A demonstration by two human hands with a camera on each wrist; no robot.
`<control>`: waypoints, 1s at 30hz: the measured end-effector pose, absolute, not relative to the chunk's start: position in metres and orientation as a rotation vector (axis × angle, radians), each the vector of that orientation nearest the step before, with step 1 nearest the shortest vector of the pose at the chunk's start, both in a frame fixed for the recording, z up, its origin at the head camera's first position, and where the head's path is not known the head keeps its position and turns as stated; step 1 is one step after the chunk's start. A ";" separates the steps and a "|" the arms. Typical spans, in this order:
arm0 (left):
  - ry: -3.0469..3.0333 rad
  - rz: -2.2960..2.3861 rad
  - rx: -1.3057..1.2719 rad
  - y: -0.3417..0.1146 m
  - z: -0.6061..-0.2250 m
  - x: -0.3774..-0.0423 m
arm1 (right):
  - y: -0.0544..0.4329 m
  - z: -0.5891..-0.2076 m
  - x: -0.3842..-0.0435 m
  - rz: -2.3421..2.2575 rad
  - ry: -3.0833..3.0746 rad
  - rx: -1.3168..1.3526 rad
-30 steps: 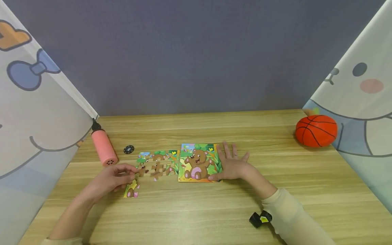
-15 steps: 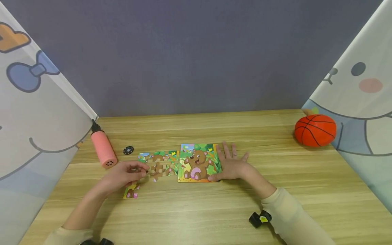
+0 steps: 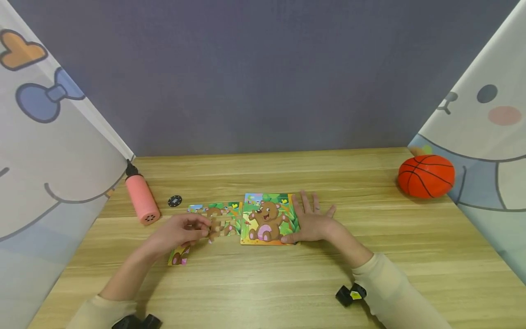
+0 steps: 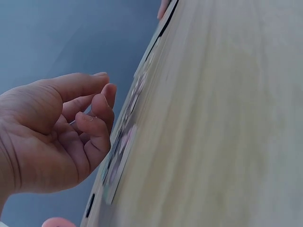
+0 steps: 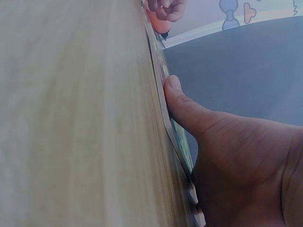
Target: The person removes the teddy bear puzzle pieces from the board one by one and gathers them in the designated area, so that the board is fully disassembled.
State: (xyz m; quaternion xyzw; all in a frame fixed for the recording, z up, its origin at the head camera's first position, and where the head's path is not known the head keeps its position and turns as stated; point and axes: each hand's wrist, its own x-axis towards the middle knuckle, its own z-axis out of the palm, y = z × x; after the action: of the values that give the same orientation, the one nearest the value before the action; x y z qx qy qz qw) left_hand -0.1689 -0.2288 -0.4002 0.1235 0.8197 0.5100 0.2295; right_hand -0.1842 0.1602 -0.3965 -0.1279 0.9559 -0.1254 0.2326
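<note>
My left hand (image 3: 181, 232) hovers low over the left part of a jigsaw puzzle (image 3: 226, 208) with a bear picture, fingers bent and thumb tip close to the index tip. In the left wrist view, my left hand (image 4: 61, 132) shows no piece between its fingertips; I cannot tell whether it pinches one. A corner piece group (image 3: 178, 257) peeks out below that hand. My right hand (image 3: 314, 224) lies flat with spread fingers on the right edge of a bear picture board (image 3: 265, 219). Its thumb (image 5: 182, 101) presses on the board in the right wrist view.
Left of the puzzle lie a black round chip (image 3: 175, 201) and a pink hand pump (image 3: 142, 198). An orange toy basketball (image 3: 426, 176) sits at the far right of the wooden table (image 3: 263, 292). A grey panel (image 3: 263, 77) rises behind it.
My left hand has moved to the right across the puzzle, from its left edge toward its middle pieces. The right hand has stayed on the picture board.
</note>
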 end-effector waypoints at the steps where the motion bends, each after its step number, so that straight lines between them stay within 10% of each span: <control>1: 2.252 1.403 0.348 -0.226 -0.400 -0.170 | 0.160 -0.397 -0.185 -0.344 2.623 -0.348; 30: 2.160 1.377 0.474 -0.138 -0.398 -0.187 | 0.161 -0.396 -0.183 -0.340 2.635 -0.345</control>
State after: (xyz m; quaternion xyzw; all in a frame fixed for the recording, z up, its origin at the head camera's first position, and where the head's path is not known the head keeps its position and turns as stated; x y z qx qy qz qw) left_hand -0.1868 -0.1378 -0.3978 0.1756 0.7995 0.5098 0.2648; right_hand -0.1835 0.1607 -0.3964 -0.1255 0.9573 -0.1236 0.2292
